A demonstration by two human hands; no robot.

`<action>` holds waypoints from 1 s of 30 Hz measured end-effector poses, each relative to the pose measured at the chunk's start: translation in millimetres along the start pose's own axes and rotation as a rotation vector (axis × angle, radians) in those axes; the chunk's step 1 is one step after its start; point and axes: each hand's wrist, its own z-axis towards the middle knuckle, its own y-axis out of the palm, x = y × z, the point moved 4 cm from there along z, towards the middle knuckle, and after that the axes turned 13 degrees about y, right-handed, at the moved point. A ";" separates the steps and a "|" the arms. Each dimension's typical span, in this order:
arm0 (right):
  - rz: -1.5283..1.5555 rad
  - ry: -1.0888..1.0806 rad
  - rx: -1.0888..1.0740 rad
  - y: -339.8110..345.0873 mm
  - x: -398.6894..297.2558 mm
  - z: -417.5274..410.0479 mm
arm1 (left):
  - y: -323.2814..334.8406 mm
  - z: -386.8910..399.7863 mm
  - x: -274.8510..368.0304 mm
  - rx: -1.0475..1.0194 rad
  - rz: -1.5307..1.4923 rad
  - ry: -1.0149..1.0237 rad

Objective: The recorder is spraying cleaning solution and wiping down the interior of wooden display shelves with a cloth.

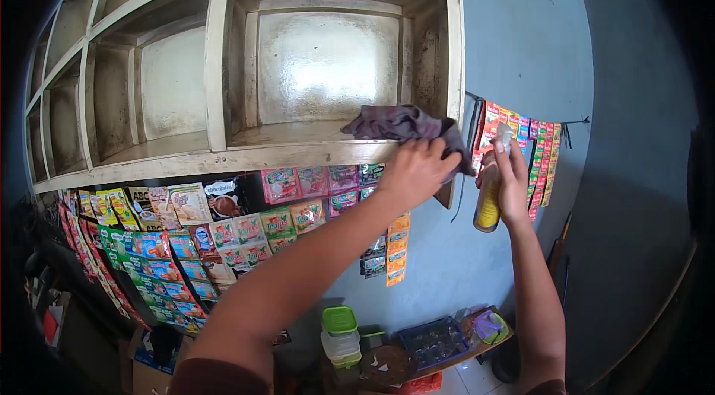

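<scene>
My left hand [416, 171] grips a dark purple-grey cloth [402, 122] at the lower right corner of a cream wooden shelf unit [301, 158]. Part of the cloth lies on the compartment floor, and the rest hangs over the front edge. My right hand [511, 180] is closed around a spray bottle [487, 197] with a yellow label, held upright just right of the shelf in front of the blue wall. The compartment above the cloth has dark stains on its side walls and a glossy back panel [329, 65].
Strips of drink sachets [240, 238] hang below the shelf. More sachet strips [539, 155] hang from a rod at the right. Low down stand stacked green-lidded containers [339, 333] and a blue tray [434, 342] with glassware. A cardboard box [142, 364] is at the lower left.
</scene>
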 end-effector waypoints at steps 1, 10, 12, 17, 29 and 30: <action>-0.028 0.002 0.007 -3.4 -1.0 1.1 | -1.1 -8.0 -1.4 -0.019 -0.013 0.018; -0.004 -0.106 -0.259 24.4 -88.5 118.8 | -34.2 35.5 -18.3 0.162 0.086 -0.079; -0.138 -0.191 -0.260 22.7 -106.7 140.8 | -12.6 63.2 -24.2 0.298 0.120 -0.068; -0.030 -0.109 -0.179 -9.1 -117.3 118.9 | 8.9 111.1 -65.7 0.122 0.176 -0.189; -0.116 -0.241 -0.212 -10.4 -159.0 116.1 | -26.1 177.2 -139.4 0.118 0.346 0.269; -0.114 -0.272 -0.200 -2.1 -164.0 122.3 | -39.6 179.5 -150.3 0.159 0.452 0.248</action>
